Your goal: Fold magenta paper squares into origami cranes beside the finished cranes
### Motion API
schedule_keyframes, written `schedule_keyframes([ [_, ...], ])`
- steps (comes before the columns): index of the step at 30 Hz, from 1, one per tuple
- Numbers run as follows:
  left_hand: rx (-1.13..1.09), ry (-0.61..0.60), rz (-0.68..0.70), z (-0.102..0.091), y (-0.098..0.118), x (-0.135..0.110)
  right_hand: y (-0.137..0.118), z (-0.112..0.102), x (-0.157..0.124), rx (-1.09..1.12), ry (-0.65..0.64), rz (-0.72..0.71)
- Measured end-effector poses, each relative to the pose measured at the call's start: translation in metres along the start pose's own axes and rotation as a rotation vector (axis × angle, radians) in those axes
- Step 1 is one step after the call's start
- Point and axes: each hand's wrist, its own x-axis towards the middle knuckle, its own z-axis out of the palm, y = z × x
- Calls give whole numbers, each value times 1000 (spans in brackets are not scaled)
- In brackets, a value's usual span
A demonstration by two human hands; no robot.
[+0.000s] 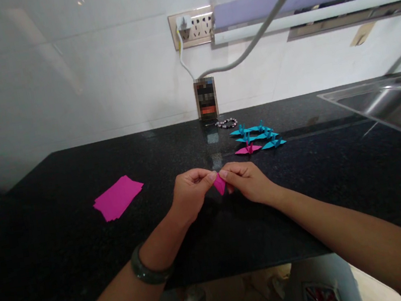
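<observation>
Dark, smooth bangle (149, 274) circles the left wrist. Above it, the left hand (187, 192) and right hand (247, 181) each pinch one side of a small pointed fold of pink paper (219, 184), held just over the glossy black speckled desk (48, 243). One fanned stack of pink sheets (118, 197) lies left. Beyond rest one pink paper crane (248, 149) and seemingly four teal paper cranes (258, 136).

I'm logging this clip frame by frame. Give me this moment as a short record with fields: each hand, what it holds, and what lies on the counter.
left hand: pinches folded pink paper from its left
right hand: pinches the same piece from its right
surface: black counter
left of hands: stack of pink sheets
behind hands: teal paper cranes, pink paper crane, bead bracelet
far right: sink
</observation>
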Motion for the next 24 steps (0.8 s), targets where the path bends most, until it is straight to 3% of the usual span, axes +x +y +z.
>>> schedule_keyframes([
  [4,-6,-29,-43,1,1,0,3,4,1,169,59,108],
  [8,-75,-148,-129,4,1,-1,9,4,3,396,193,171],
  [11,-24,-118,-168,4,2,-2,13,3,5,502,211,218],
  [14,40,-66,-170,2,1,-1,13,2,5,433,244,190],
  [18,112,-125,-147,0,-2,2,9,1,5,323,273,118],
  [24,108,-4,-98,-6,-2,7,8,1,5,355,214,220],
])
